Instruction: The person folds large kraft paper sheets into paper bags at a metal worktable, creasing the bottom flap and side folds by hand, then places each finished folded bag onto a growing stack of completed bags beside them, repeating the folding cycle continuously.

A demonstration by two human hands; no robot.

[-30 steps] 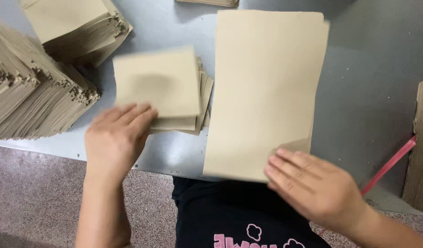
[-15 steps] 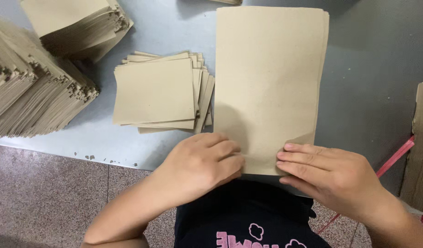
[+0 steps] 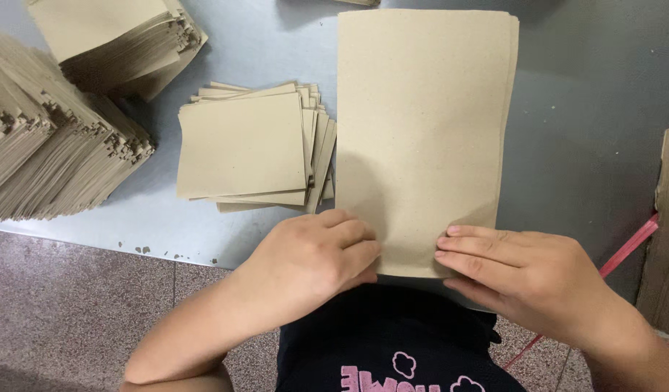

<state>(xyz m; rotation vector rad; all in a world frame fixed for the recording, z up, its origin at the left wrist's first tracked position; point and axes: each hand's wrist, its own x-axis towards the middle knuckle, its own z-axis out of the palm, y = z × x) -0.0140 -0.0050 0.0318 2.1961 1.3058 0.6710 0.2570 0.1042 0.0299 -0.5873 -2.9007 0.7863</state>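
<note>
Table: we saw a grey metal table [image 3: 589,109] over speckled floor [image 3: 66,290].
Hands: our left hand [image 3: 316,254] and right hand [image 3: 527,272] pressed flat, fingers together, on the tall paper stack [image 3: 422,123] at the near edge.
Left: smaller sheets [image 3: 247,149].

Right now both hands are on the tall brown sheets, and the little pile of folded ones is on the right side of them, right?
Not quite. In the head view the left hand and right hand do rest on the tall sheets, but the small folded pile lies to their left.

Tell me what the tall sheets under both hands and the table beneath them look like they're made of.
Tall sheets: probably unbleached kraft paper or thin card, judging by the matte, speckled tan face and thin layered edges. Table: likely smooth metal or laminate, grey with a soft sheen; I can't tell which.
</note>
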